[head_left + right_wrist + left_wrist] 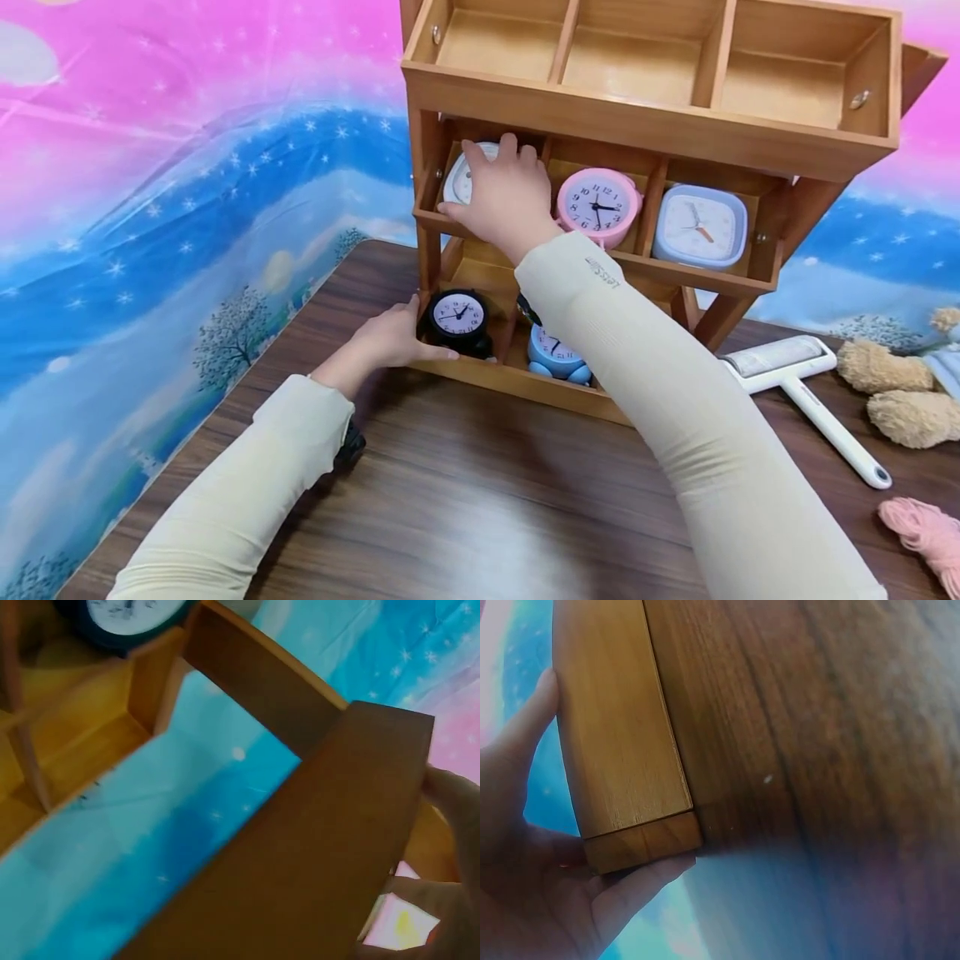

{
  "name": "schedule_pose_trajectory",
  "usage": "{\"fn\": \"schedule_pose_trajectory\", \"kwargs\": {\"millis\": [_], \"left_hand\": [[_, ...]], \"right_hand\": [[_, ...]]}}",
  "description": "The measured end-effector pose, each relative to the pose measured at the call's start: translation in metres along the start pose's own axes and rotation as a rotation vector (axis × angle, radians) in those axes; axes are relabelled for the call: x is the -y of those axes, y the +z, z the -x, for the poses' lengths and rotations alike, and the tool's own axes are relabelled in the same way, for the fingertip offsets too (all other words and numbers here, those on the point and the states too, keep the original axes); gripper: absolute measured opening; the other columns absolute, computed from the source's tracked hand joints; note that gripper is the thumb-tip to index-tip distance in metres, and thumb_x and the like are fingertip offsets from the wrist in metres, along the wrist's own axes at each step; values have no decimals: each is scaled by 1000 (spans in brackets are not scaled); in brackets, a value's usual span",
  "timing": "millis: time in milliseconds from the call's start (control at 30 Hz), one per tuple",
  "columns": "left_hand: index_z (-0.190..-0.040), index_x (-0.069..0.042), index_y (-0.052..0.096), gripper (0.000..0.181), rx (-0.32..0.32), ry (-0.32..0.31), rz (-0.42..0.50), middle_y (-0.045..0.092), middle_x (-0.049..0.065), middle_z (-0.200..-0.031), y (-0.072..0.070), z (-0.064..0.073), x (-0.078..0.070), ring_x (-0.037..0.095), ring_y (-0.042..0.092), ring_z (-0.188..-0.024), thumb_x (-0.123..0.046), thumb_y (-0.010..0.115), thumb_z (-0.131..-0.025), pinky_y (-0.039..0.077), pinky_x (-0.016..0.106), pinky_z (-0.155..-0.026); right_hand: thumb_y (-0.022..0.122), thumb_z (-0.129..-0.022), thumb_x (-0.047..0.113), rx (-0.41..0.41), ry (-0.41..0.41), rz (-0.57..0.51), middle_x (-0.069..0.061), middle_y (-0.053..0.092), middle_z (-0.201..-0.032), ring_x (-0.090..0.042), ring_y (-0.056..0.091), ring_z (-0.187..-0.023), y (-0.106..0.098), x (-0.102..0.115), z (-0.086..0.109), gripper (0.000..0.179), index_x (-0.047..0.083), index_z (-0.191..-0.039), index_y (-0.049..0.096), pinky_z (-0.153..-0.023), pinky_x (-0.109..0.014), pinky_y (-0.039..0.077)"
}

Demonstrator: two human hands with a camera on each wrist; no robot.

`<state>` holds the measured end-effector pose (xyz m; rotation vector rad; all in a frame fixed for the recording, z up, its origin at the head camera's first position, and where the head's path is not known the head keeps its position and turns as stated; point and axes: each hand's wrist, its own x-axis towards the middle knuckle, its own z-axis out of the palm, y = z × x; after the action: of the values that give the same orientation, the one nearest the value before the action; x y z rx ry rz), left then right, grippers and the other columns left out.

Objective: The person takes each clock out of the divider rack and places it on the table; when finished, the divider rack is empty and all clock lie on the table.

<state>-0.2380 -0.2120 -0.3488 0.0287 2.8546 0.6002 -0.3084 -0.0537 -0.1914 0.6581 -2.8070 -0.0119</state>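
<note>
Cream sleeves (225, 492) nearest. Left hand (381, 340) half-spread, gripping the corner of the wooden rack (652, 132); black clock (459, 315) beside it. White clock (460, 177), middle tier, left compartment: right hand (512, 193) curled over, gripping it. Pink clock (597, 207) adjacent.

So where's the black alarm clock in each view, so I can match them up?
Head: the black alarm clock is near the picture's middle, in the lowest tier's left compartment.
Left wrist: not in it.
Right wrist: toward the top left, cut off by the upper edge.
Shared landmark: the wooden rack, in all three views.
</note>
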Motion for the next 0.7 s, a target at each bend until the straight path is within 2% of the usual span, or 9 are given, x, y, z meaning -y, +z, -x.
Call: {"fn": "schedule_pose_trajectory", "kwargs": {"millis": [100,200,367,500,600,700], "left_hand": [[-158,2,3,126,0,-4,3,24,27,-158,0,-1,-5,43,36,-140,-71,69,-78,37,55,-109],[-158,1,2,127,-1,-5,4,23,26,-159,-1,-1,-9,42,35,-140,-71,69,-78,37,54,-109],[-158,1,3,127,1,-7,2,22,25,-159,0,-3,-13,41,35,-140,-72,68,-77,37,53,-109],[-158,1,4,125,3,-9,9,22,25,-160,2,-4,-14,41,35,-140,-71,69,-78,37,53,-109],[-158,0,3,124,15,-17,5,22,25,-160,2,-4,-15,41,35,-141,-69,69,-80,37,53,-109],[-158,0,2,123,27,-18,-3,22,25,-160,2,-3,-17,41,35,-140,-69,68,-80,37,53,-108]], "right_hand": [[50,-86,75,69,56,49,-25,25,-153,-42,39,-132,-9,5,-4,97,22,-161,17,-108,-50,39],[52,-85,75,130,79,106,-27,26,-153,-39,42,-130,-21,9,-6,100,18,-161,18,-104,-49,44],[59,-86,65,190,101,139,-30,29,-150,-40,46,-125,-31,13,-11,97,15,-160,19,-99,-49,48],[60,-87,59,193,108,98,-31,28,-149,-44,46,-123,-27,8,-15,95,16,-160,18,-101,-50,47],[55,-87,66,169,96,27,-28,26,-152,-43,44,-127,-25,1,-14,96,18,-161,17,-103,-53,44],[48,-86,72,128,75,-50,-25,22,-156,-41,40,-130,-26,-5,-11,95,26,-162,12,-105,-55,40]]}}
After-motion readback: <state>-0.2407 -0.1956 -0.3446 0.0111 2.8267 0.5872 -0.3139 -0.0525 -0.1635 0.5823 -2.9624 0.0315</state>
